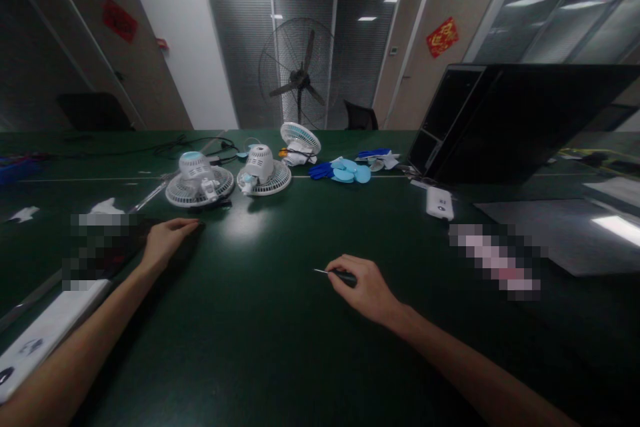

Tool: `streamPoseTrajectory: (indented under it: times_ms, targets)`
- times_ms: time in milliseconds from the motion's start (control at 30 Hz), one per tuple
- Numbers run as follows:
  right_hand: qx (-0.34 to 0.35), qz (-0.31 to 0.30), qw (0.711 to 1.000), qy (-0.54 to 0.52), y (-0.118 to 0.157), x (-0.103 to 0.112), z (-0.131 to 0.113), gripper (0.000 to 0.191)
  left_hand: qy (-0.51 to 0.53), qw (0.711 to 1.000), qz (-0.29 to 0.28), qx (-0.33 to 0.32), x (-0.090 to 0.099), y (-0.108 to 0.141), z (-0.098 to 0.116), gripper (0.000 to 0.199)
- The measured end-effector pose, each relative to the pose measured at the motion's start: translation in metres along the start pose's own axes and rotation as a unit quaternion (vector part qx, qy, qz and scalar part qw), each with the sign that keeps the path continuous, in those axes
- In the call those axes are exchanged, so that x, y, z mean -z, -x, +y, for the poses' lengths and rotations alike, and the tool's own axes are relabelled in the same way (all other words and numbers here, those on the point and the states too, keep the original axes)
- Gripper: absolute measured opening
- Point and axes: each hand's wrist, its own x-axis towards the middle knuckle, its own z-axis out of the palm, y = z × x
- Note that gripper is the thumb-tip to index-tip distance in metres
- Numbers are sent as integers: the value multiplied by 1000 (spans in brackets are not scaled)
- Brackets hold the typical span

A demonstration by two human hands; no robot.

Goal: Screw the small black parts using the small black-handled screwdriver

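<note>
My right hand (367,287) is closed around the black handle of a small screwdriver (345,276), whose thin metal shaft points left above the green table. Over at the left, my left hand (170,239) rests low over the tabletop, fingers stretched out to the right with nothing visible in them. Just beyond its fingertips lies a white fan (200,180), grille down, motor housing up. A second white fan (264,172) sits beside it in the same pose. Farther back, a third fan (301,142) leans with its grille tilted upward.
Blue fan blades (351,171) and blue gloves (320,171) lie behind the middle. A large black monitor (520,123) stands at the right, near a white device (440,203) and a grey mat (560,233). A long white box (53,330) lies by my left forearm.
</note>
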Motion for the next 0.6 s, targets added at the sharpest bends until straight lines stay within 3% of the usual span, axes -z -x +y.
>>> streamPoseTrajectory:
  times_ms: [67, 300, 433, 600]
  targets:
    - [1, -1, 1000, -5, 0, 0, 1, 17, -24, 1000, 6, -16, 1, 6, 6, 54]
    - [6, -2, 1000, -2, 0, 0, 2, 17, -156, 973, 3, -171, -4, 18, 13, 52]
    - [6, -4, 1000, -3, 1, 0, 2, 16, -240, 950, -7, -198, -5, 19, 14, 53]
    - [6, -7, 1000, -2, 0, -1, 1, 16, -144, 971, -23, -187, -8, 20, 25, 49]
